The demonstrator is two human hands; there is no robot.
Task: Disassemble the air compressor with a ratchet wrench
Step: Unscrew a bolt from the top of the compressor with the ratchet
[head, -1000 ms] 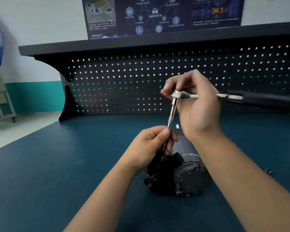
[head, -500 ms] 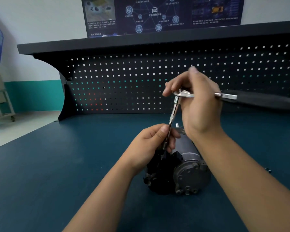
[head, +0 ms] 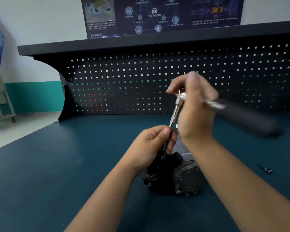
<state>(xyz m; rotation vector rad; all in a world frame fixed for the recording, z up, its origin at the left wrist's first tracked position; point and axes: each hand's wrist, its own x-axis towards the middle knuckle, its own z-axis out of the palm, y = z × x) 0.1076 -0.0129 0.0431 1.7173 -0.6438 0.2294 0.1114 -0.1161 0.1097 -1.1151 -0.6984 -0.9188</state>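
Setting: workbench (head: 57,181) topped in dark teal, backed by a black pegboard (head: 124,84) under a shelf; a dark poster (head: 157,14) on the wall above.

Item 1, air compressor (head: 186,178): lies on its side near the middle of the bench, grey round end plate with bolt holes facing the camera, black housing to its left.

Item 2, ratchet wrench (head: 182,96): head held above the compressor; black handle juts out to the right, blurred.

Item 3, right hand (head: 196,104): fingers closed round the ratchet head, the handle itself ungripped.

Item 4, left hand (head: 151,144): thumb and fingers curled round the lower part of the extension bar (head: 175,111), which slopes down from the head to the compressor's top; its tip is hidden.

Item 5, small loose metal piece (head: 267,170): on the bench, well right of the compressor; too small to identify.

Hazards, as judged: the bar stands tilted, so the socket could ride off the fastener and round it. The compressor is unclamped and may roll under torque. The free handle may swing.
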